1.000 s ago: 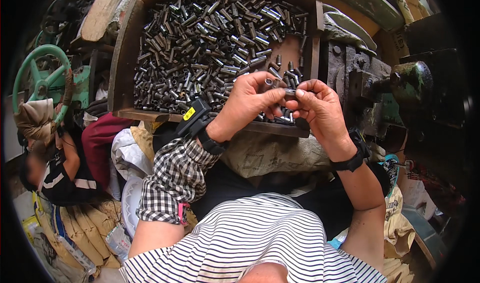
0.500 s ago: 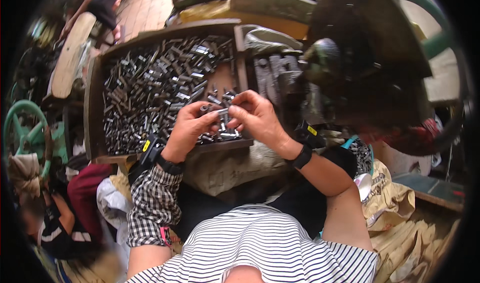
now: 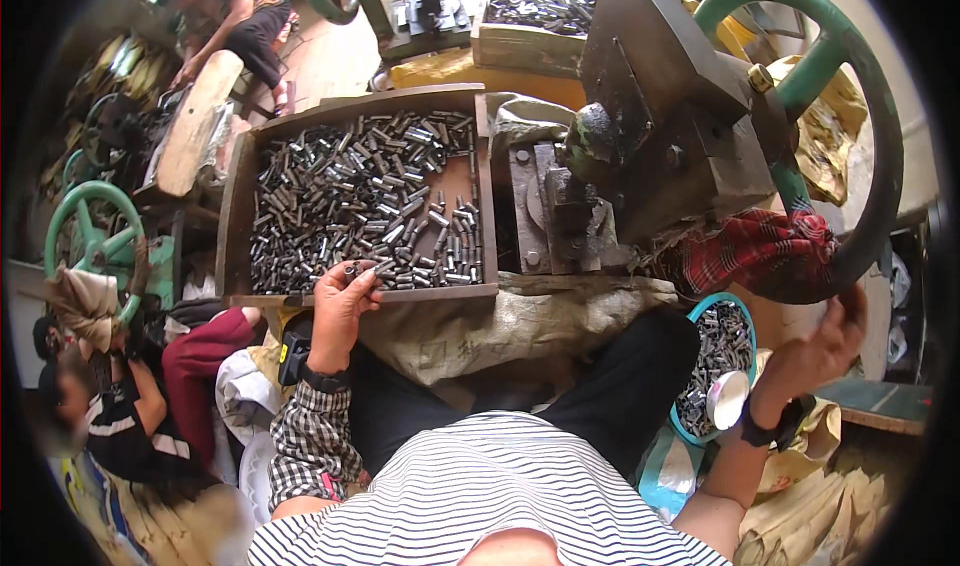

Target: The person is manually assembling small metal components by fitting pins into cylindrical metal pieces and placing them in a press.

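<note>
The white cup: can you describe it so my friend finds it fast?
Find the big wheel at the upper right, then look below and left to the blue-rimmed basin. Small, dark metal pieces fill it; the white cup at its right side stands out as pale and round.

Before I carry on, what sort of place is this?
Probably a metalworking shop: a brown wooden tray of short grey metal tubes, and a dark metal machine with a round green handwheel.
</note>
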Demonstrator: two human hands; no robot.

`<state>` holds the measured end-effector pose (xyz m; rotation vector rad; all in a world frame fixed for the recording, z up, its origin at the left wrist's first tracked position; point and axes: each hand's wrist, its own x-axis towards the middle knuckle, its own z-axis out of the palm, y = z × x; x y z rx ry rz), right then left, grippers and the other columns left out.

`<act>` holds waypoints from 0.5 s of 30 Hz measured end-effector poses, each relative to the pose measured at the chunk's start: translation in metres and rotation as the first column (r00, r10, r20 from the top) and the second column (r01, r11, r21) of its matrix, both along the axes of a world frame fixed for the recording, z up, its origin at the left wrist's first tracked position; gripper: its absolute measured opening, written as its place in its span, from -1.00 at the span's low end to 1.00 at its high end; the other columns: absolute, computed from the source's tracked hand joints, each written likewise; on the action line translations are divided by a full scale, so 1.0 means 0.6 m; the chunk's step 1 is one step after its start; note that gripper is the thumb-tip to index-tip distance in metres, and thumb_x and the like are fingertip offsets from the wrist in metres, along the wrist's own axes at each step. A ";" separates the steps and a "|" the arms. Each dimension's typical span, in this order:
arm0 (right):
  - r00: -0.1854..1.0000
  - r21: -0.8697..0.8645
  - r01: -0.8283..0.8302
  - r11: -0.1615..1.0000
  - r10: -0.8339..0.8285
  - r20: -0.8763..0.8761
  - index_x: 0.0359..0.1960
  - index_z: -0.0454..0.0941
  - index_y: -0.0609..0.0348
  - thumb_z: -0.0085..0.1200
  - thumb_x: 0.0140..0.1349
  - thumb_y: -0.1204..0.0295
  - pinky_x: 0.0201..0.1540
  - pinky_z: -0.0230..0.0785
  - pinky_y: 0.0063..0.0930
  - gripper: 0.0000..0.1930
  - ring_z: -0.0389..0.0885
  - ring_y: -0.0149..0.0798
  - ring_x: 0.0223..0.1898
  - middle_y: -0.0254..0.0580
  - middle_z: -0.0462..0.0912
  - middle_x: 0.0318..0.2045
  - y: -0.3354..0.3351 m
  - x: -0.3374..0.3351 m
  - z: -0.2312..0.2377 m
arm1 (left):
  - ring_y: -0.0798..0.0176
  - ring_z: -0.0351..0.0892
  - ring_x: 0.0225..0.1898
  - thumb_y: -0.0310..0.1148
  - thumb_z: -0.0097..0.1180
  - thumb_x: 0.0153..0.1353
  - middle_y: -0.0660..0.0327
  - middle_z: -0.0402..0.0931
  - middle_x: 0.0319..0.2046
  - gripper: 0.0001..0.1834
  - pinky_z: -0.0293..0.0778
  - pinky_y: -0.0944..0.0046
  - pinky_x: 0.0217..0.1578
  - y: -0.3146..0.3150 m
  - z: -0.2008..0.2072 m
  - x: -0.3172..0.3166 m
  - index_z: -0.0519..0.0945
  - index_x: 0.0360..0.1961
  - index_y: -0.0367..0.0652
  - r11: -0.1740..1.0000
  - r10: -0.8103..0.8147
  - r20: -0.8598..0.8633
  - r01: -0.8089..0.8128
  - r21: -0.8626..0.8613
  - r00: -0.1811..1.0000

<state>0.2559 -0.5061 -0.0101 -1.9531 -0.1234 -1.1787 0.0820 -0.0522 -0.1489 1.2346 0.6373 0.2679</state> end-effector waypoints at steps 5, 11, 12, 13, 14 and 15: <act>0.916 0.420 -0.331 0.845 0.395 -0.073 0.00 0.44 0.32 0.19 0.14 0.41 -0.07 0.41 -0.40 -0.59 0.53 -0.29 -0.14 -0.17 0.55 -0.10 0.001 0.071 -0.119 | 0.46 0.54 -0.51 -0.41 0.15 0.19 0.25 0.56 -0.44 -0.81 0.49 0.51 -0.52 -0.075 0.029 0.058 0.54 -0.20 -0.26 0.989 -0.139 -0.022 0.140 0.038 0.990; 0.928 0.457 -0.288 0.842 0.363 -0.086 0.02 0.47 0.31 0.20 0.11 0.46 -0.03 0.42 -0.38 -0.58 0.53 -0.30 -0.08 -0.16 0.53 -0.02 -0.016 0.076 -0.109 | 0.45 0.55 -0.53 -0.39 0.18 0.17 0.26 0.53 -0.47 -0.81 0.51 0.48 -0.51 -0.110 0.006 0.169 0.52 -0.27 -0.27 0.973 -0.224 0.095 0.228 -0.030 0.970; 0.928 0.450 -0.284 0.847 0.360 -0.093 0.02 0.47 0.31 0.20 0.11 0.46 -0.03 0.42 -0.38 -0.58 0.53 -0.30 -0.08 -0.16 0.53 -0.02 -0.025 0.075 -0.098 | 0.45 0.55 -0.53 -0.39 0.18 0.17 0.26 0.53 -0.48 -0.82 0.51 0.48 -0.51 -0.112 -0.003 0.189 0.52 -0.28 -0.27 0.970 -0.235 0.105 0.241 -0.047 0.966; 0.921 0.395 -0.300 0.868 0.372 -0.118 0.06 0.43 0.32 0.17 0.11 0.52 -0.02 0.43 -0.36 -0.56 0.54 -0.28 -0.08 -0.13 0.53 -0.02 -0.030 0.074 -0.081 | 0.44 0.55 -0.51 -0.40 0.17 0.17 0.24 0.54 -0.46 -0.82 0.49 0.48 -0.54 -0.115 -0.003 0.203 0.52 -0.26 -0.27 0.970 -0.240 0.112 0.243 -0.022 0.964; 0.913 0.339 -0.317 0.886 0.382 -0.143 0.10 0.39 0.34 0.13 0.12 0.57 -0.02 0.45 -0.33 -0.54 0.54 -0.26 -0.07 -0.10 0.53 -0.01 -0.032 0.076 -0.062 | 0.43 0.55 -0.51 -0.39 0.16 0.18 0.24 0.54 -0.46 -0.82 0.49 0.47 -0.54 -0.116 -0.004 0.215 0.52 -0.26 -0.27 0.966 -0.256 0.124 0.257 0.006 0.959; 0.918 0.279 -0.308 0.909 0.361 -0.163 0.15 0.34 0.38 0.09 0.14 0.56 0.07 0.38 -0.33 -0.51 0.52 -0.24 -0.02 -0.09 0.51 0.02 -0.030 0.076 -0.038 | 0.43 0.56 -0.51 -0.39 0.16 0.18 0.23 0.54 -0.46 -0.81 0.50 0.47 -0.54 -0.119 0.001 0.228 0.53 -0.25 -0.28 0.961 -0.275 0.124 0.273 0.037 0.953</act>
